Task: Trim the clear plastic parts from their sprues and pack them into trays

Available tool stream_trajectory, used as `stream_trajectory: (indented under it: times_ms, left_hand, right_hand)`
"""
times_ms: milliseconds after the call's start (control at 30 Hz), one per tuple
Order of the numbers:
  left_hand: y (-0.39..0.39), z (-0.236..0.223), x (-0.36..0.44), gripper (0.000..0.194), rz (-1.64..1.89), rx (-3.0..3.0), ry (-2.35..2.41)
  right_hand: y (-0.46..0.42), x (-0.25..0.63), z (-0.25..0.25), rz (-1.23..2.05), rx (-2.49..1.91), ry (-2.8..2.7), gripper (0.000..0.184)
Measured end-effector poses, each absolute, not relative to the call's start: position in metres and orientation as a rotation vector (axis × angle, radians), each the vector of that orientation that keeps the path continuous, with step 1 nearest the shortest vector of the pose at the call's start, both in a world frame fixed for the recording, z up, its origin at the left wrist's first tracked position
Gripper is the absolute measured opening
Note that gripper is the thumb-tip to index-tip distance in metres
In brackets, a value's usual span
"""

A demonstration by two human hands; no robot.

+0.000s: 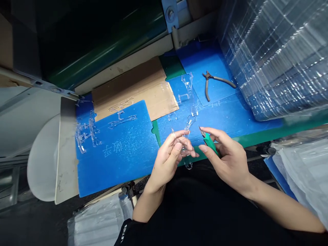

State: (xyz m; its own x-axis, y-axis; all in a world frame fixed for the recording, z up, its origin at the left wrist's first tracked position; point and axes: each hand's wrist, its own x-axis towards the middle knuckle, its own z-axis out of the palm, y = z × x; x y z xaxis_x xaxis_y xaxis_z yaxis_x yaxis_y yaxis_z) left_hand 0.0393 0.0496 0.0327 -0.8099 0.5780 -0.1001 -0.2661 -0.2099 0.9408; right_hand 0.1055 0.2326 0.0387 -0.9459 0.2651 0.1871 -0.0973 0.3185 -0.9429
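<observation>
My left hand [170, 155] is closed around a clear plastic part [183, 140], whose thin transparent arms stick out above and below the fingers. Its exact outline is hard to make out against the hand. Just to the right, my right hand [227, 153] grips a green utility knife [210, 142], its blade bared and pointing up and left toward the plastic part. Blade and part look apart. Beyond the hands, more clear plastic parts [189, 90] lie on the blue sheet [225, 118].
Grey-handled nippers [207, 89] lie open at the back right, beside a tall plastic-wrapped stack [279, 58]. Clear parts [88, 131] rest on the left blue sheet [130, 174], which overlaps cardboard [133, 83]. A dark green roller [107, 51] spans the back.
</observation>
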Motion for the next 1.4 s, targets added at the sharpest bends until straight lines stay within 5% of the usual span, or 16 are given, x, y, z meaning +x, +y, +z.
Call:
stream_trajectory:
  times_ms: [367,600,767,933,1100,1233,1400]
  left_hand:
    - [0.057,0.036,0.019,0.029,2.508,0.459,2.205]
    - [0.064,0.045,0.036,0.021,2.913,0.116,1.59]
    - [0.059,0.037,0.042,0.022,2.927,0.046,1.593]
    - [0.044,0.028,0.041,0.033,2.502,0.149,1.976]
    - [0.019,0.047,0.027,0.074,1.673,0.876,3.02]
    - [0.017,0.063,0.018,0.031,0.893,1.357,2.909]
    - [0.028,0.06,0.021,0.016,0.957,1.506,2.566]
  right_hand:
    - [0.222,0.12,0.026,2.31,-0.471,-1.977,0.032]
    - [0.208,0.115,0.02,2.517,-0.609,-1.508,0.03]
    - [0.209,0.102,0.019,2.536,-0.523,-1.435,0.033]
    - [0.219,0.088,0.02,2.499,-0.445,-1.379,0.022]
    - [0.245,0.077,0.035,2.25,-0.094,-1.736,0.006]
    - [0.254,0.074,0.046,1.964,0.284,-2.027,0.004]
    - [0.254,0.075,0.048,1.874,0.565,-2.144,0.003]
